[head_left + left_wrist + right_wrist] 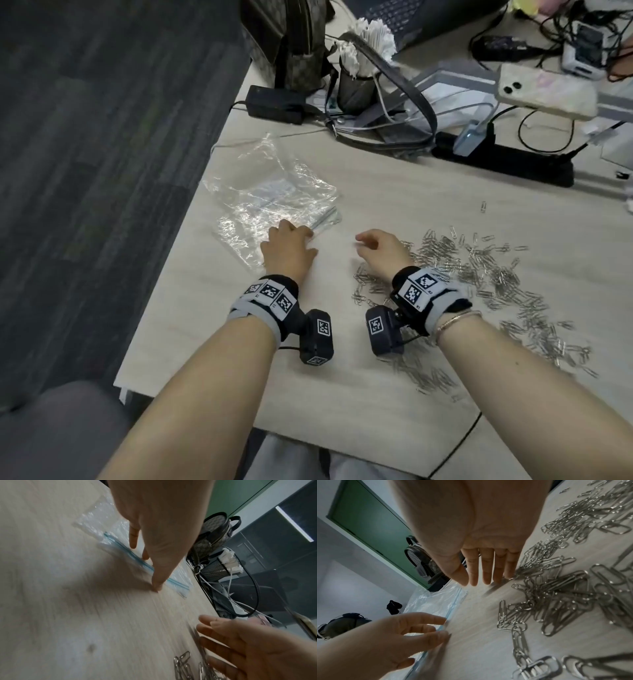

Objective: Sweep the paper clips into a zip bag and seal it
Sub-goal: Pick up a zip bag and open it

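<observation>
A clear zip bag with a blue zip strip lies flat on the pale wooden table, left of centre. My left hand rests on the bag's near zip edge with its fingers stretched out and touching the strip. A wide scatter of silver paper clips covers the table to the right. My right hand hovers with straight fingers at the left border of the clips, holding nothing. A bare strip of table separates the two hands.
Behind the bag stand a patterned backpack, a black mesh cup of white sticks, a power adapter and a bag strap. A black power strip and a phone lie at the back right. One stray clip lies apart. The table's edge drops off just left of the bag.
</observation>
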